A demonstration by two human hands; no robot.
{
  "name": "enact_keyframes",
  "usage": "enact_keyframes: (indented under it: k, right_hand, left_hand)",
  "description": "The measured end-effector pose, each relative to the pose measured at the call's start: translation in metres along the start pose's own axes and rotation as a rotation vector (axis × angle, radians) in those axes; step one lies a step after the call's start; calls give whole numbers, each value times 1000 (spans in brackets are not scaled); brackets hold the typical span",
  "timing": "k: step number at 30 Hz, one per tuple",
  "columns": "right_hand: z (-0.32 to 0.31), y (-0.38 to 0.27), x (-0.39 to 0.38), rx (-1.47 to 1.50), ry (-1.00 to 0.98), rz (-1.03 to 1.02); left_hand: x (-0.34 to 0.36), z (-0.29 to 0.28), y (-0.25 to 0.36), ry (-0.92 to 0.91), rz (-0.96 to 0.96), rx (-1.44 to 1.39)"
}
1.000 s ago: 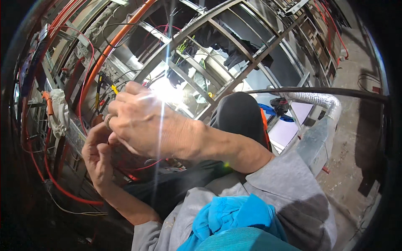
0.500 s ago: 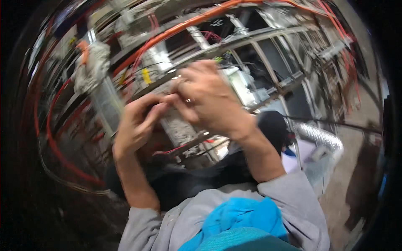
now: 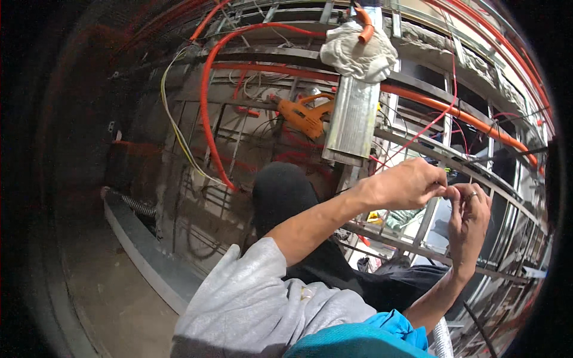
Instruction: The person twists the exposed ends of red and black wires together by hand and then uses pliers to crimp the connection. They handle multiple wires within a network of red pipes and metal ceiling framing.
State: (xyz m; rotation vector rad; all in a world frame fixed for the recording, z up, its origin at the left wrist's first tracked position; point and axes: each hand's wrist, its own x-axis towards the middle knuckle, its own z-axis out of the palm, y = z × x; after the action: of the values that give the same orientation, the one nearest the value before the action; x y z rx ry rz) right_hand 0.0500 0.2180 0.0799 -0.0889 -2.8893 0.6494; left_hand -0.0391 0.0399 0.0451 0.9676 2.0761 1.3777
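Observation:
My left hand (image 3: 412,182) reaches across to the right side of the view, fingers curled into a pinch. My right hand (image 3: 470,218), with a ring on one finger, is pinched too, and the fingertips of both hands meet. Whatever sits between the fingertips is too small to make out. Just behind the hands runs a metal rail (image 3: 477,170) of a ceiling-like frame. A thin red wire (image 3: 425,132) hangs close above my left hand.
An orange power tool (image 3: 304,116) lies left of a ribbed metal channel (image 3: 353,116), which carries a whitish cloth (image 3: 358,52). Orange flexible conduit (image 3: 206,107) loops at the left and crosses the frame. A long grey metal duct or tray (image 3: 140,250) lies at lower left.
The view has swung left, so the hands now appear farther right and lower. Both hands stay fingertip to fingertip. The orange power tool has come into clear view.

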Motion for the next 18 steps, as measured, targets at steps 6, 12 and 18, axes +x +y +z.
enact_keyframes:
  k: [6, 12, 18]
  right_hand:
    - [2, 8, 3, 117, 131, -4]
    - [0, 19, 2, 239, 178, 125]
    - [-7, 13, 6, 85, 100, -46]
  left_hand:
    - [0, 8, 3, 249, 192, -36]
    - [6, 24, -5, 475, 410, 304]
    - [7, 29, -18, 551, 442, 348]
